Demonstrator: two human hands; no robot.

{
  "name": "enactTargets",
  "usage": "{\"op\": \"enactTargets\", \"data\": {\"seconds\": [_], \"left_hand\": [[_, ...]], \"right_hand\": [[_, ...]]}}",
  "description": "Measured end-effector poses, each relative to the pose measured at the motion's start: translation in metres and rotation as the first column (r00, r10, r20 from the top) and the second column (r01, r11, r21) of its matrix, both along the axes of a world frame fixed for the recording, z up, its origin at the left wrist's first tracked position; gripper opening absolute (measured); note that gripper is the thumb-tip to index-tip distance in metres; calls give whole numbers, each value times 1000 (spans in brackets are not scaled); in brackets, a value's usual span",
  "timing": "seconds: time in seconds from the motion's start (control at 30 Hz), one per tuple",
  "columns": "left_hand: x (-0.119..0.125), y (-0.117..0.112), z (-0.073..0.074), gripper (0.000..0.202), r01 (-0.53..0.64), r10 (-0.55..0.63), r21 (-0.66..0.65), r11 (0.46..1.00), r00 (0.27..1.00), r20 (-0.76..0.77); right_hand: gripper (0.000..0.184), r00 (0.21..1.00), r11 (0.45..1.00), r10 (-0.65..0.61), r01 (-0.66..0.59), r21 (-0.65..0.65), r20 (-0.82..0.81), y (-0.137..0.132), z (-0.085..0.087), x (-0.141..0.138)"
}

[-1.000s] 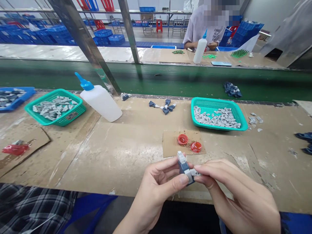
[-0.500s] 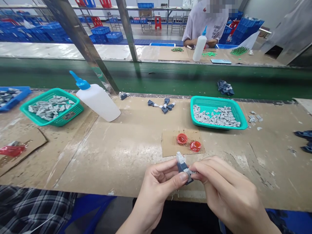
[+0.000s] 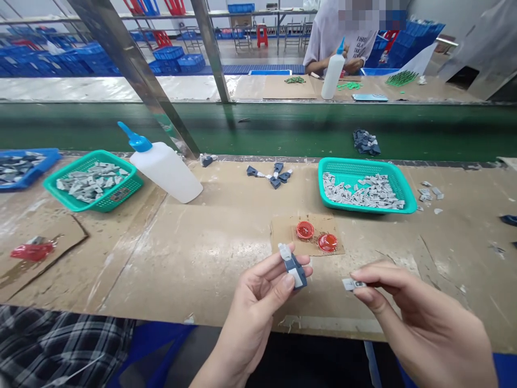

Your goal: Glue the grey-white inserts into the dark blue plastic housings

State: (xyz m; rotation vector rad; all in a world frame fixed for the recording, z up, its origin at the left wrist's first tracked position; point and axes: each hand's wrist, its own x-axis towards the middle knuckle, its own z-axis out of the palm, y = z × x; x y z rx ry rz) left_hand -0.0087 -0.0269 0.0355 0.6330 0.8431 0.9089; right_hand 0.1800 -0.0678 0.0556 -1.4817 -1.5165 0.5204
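Note:
Between thumb and fingers, my left hand holds a dark blue and light grey plastic part above the table's front edge. My right hand, off to the right and apart from it, pinches a small light grey plastic piece. Beyond my hands, two red caps with wet-looking liquid in them sit on a piece of cardboard. Behind them, a green basket holds many loose grey pieces. Several blue and grey parts lie near the table's far edge.
A white squeeze bottle with a blue nozzle leans at left, beside another green basket of grey pieces. A metal post rises behind it. Past the green belt, a person sits at another table. Plaid cloth shows at lower left.
My right hand has drawn away to the right from the part in my left hand, with the small grey piece in its fingers. My left hand has shifted slightly left.

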Motion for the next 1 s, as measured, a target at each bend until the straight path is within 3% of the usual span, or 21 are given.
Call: {"op": "enactTargets", "data": {"seconds": [0.13, 0.27, 0.37, 0.47, 0.53, 0.6, 0.67, 0.73, 0.8, 0.87, 1.0], "left_hand": [[-2, 0, -1, 39, -14, 15, 10, 1000, 999, -35], [-14, 15, -14, 45, -88, 107, 88, 992, 966, -234], [-35, 35, -28, 51, -165, 257, 230, 959, 847, -465], [-64, 61, -40, 51, -130, 322, 330, 935, 699, -639], [-85, 79, -46, 51, -59, 402, 441, 896, 531, -746], [-104, 96, -52, 50, 122, 458, 496, 860, 245, -855], [-119, 110, -57, 48, 350, 487, 437, 829, -67, -871], [-128, 121, -60, 47, 511, 537, 358, 782, -260, -803], [-131, 130, -59, 48, 595, 614, 359, 719, -303, -729], [-123, 140, -51, 47, 627, 693, 423, 655, -273, -668], [-75, 174, -17, 42, 648, 772, 562, 515, -66, -632]], "right_hand": [[7, 998, 998, -58, 58, -25, -27, 1, -14, 5], [12, 936, 976, -215, 211, 46, 278, 11, -44, 34], [16, 829, 956, -292, 270, 114, 476, 21, -75, 59], [20, 794, 957, -286, 264, 120, 536, 30, -100, 71], [21, 778, 956, -286, 267, 118, 559, 33, -110, 72], [22, 760, 956, -284, 274, 108, 584, 35, -115, 71], [25, 754, 963, -255, 254, 89, 606, 37, -117, 70], [27, 753, 969, -233, 232, 83, 615, 38, -119, 71], [27, 756, 967, -244, 233, 99, 608, 39, -123, 74], [26, 766, 962, -271, 242, 128, 583, 40, -127, 75], [26, 796, 964, -265, 222, 144, 544, 41, -142, 76]]}}
